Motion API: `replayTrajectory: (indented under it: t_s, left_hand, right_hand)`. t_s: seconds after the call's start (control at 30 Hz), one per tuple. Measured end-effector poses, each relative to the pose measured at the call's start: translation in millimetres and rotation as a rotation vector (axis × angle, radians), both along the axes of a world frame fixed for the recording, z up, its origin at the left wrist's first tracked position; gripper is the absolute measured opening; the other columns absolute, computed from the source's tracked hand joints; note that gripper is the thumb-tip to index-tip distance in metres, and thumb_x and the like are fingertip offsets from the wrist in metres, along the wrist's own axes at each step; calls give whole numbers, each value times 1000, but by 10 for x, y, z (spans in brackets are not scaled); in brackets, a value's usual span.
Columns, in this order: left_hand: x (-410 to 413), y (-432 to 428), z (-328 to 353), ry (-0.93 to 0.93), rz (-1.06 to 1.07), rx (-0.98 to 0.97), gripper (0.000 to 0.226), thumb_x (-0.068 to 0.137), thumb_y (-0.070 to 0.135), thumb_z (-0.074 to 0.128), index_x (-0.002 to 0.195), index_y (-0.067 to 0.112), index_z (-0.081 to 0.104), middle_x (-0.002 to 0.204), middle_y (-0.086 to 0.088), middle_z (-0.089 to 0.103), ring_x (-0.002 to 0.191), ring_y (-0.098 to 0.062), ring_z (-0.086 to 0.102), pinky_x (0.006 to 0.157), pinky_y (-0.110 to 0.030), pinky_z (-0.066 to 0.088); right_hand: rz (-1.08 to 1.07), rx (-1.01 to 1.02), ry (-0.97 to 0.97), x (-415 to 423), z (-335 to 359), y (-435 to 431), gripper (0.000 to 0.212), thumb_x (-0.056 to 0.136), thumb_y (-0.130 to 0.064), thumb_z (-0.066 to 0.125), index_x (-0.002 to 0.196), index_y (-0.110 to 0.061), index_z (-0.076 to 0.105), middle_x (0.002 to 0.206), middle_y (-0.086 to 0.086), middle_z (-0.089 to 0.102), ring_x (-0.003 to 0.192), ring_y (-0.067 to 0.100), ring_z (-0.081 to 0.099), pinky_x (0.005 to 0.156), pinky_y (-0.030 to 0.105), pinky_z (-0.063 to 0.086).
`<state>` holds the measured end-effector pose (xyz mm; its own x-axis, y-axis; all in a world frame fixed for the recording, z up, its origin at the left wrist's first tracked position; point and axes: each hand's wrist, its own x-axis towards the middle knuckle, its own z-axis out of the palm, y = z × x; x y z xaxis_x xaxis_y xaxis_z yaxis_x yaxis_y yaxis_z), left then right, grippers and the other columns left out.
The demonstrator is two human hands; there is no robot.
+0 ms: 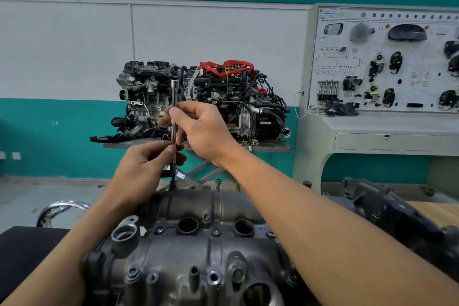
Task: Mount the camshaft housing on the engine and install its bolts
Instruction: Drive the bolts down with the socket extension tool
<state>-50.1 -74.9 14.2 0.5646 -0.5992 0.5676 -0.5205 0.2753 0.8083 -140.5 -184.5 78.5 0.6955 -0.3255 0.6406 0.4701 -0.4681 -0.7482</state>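
Observation:
The grey cast camshaft housing (188, 251) lies on the engine in front of me, filling the lower middle of the view. A long chrome extension bar (174, 112) stands upright over the housing's far edge, its tip on a bolt (172, 182) there. My left hand (146, 169) pinches the bar low down between thumb and fingers. My right hand (198, 126) pinches it higher up. Another bolt (218, 182) stands raised along the far edge to the right. Several more bolts sit in the housing's top.
A dark engine cover (392, 211) lies at the right on a wooden bench. Behind, two display engines (198, 99) rest on a scissor-lift table. A training panel with car parts (387, 62) stands at the right. A chrome ring (62, 208) shows at the left.

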Motion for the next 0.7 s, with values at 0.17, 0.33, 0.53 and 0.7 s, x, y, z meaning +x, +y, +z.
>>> replayTrajectory:
  t_s: [0.17,0.33,0.53,0.7]
  left_hand:
    - [-5,-14,-2,-24,51,-36,13,87,22,71,96,13,73,78,-8,77,66,-15,69,73,-37,62]
    - [10,-8,-25,3,16,-18,14,94,14,64,103,16,75,83,-3,78,76,-10,73,73,-29,62]
    - [-12,0,3,16,-13,38,20,101,12,53,109,13,72,89,-7,77,94,-23,71,79,-35,58]
    - [-44,7,23,-41,4,38,14,96,20,62,105,15,70,87,-3,78,84,-17,74,79,-39,60]
  right_hand:
    - [-87,26,-59,64,-34,-33,18,91,-15,71,77,-16,59,81,12,73,45,7,55,49,24,46]
    - [1,42,-28,15,-14,3,13,100,-19,57,98,-8,65,93,8,71,43,8,52,43,18,44]
    - [-15,4,-2,-9,2,41,17,102,-8,49,96,-8,66,102,19,73,49,16,50,49,30,45]
    - [-55,19,-53,-4,-11,2,7,92,-8,68,86,-6,64,78,10,74,44,8,53,45,22,48]
